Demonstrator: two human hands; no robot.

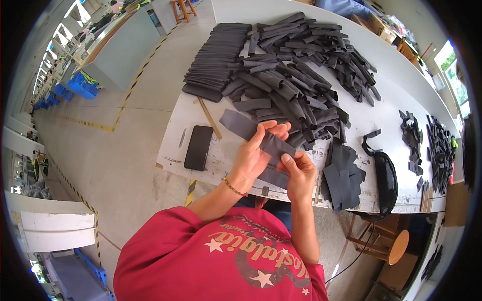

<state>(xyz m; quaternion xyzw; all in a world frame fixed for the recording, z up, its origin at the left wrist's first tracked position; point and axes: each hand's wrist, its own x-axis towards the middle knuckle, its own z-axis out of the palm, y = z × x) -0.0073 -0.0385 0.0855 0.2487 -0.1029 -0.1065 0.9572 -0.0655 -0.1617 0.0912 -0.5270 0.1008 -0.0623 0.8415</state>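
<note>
A dark grey fabric strip (236, 123) is stretched between both hands above the near edge of the white table (170, 135). My left hand (255, 154) is closed on its middle, thumb on top and fingers around the far side. With thumb and fingers, my right hand (299, 175) pinches the strip's right end. Another dark strip (273, 176) shows below the hands, partly hidden by them. Just beyond lies a loose heap of dark folded fabric pieces (296, 95). A neat row of similar pieces (216, 55) is stacked at the far left.
A black phone (198, 148) and a thin wooden stick (210, 118) lie left of my hands. Flat dark pieces (344, 175) and a black bag-like object (385, 178) sit at the right. Small dark scraps (442, 153) lie farther right. A wooden stool (396, 247) stands below the table.
</note>
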